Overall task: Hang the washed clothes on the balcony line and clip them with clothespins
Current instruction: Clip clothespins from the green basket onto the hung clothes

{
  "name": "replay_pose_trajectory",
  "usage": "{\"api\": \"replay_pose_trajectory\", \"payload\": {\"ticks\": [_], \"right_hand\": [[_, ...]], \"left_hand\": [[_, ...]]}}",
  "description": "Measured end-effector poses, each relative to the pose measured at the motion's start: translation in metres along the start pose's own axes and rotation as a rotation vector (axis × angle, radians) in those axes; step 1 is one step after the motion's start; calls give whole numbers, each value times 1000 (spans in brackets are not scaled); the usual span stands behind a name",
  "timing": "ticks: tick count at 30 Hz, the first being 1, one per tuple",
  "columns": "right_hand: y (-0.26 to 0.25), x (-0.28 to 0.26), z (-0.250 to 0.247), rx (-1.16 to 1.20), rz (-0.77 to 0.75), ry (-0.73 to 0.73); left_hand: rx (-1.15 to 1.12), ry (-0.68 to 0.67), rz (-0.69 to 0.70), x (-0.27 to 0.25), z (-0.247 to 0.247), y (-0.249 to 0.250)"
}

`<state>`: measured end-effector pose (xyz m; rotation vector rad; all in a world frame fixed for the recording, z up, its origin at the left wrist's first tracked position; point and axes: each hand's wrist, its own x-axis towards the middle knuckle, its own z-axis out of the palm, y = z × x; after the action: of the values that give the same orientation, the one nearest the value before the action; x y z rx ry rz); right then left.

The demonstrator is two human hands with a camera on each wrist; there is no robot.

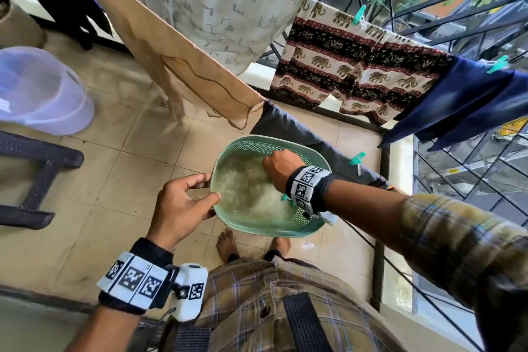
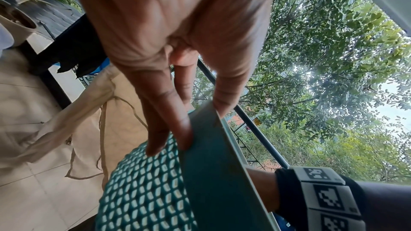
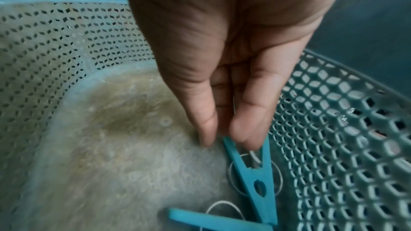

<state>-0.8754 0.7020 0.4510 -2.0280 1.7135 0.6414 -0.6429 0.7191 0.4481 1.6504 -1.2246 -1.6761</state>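
Note:
My left hand [image 1: 205,188] grips the left rim of a green mesh basket [image 1: 245,141], thumb on top and fingers beneath the rim [image 2: 211,173]. My right hand [image 1: 281,166] reaches down inside the basket. In the right wrist view its thumb and fingers [image 3: 227,136] pinch the handle ends of a teal clothespin [image 3: 255,178] lying against the basket wall. A second teal clothespin [image 3: 200,220] lies beside it. On the lines hang a beige garment [image 1: 183,66], a white patterned cloth [image 1: 217,8], elephant-print shorts [image 1: 343,71], a dark blue garment [image 1: 463,100] and a grey garment [image 1: 300,134].
Teal clothespins [image 1: 358,16] [image 1: 497,63] [image 1: 356,159] sit on the hung clothes. A black metal grille [image 1: 457,180] closes the balcony on the right. A translucent tub [image 1: 37,88] and a dark plastic stool [image 1: 37,163] stand on the tiled floor at left.

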Motion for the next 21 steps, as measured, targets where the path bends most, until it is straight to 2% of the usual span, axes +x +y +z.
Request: {"api": "replay_pose_trajectory", "payload": {"ticks": [8, 13, 21], "right_hand": [[-17, 19, -6, -46, -27, 37], [-29, 24, -6, -76, -54, 2], [-68, 31, -20, -55, -119, 93]], "left_hand": [[-39, 20, 4, -8, -15, 0], [-36, 29, 19, -10, -26, -2], [-62, 48, -2, -7, -34, -5]]}}
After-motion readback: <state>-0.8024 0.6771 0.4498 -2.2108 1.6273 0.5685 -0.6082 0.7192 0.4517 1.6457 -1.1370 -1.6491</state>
